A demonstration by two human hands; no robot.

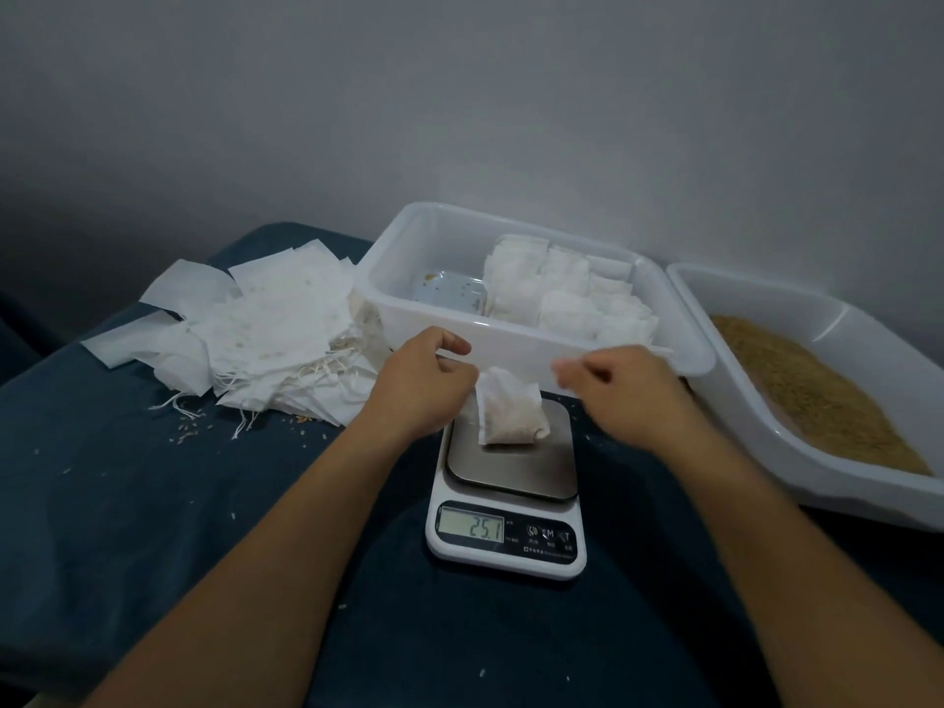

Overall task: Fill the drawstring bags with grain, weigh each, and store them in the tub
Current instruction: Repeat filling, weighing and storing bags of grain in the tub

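A filled white drawstring bag lies on the steel plate of a digital scale that reads 25.1. My left hand grips the bag's top left corner with curled fingers. My right hand is blurred, just right of the bag above the scale's far edge. Its thumb and fingers pinch what looks like the bag's thin drawstring. Behind the scale stands the white storage tub, with several filled bags packed along its right side.
A loose pile of empty white bags with trailing strings lies at the left on the dark blue cloth. A second white tub at the right holds brown grain. Stray grains dot the cloth. A grey wall rises behind.
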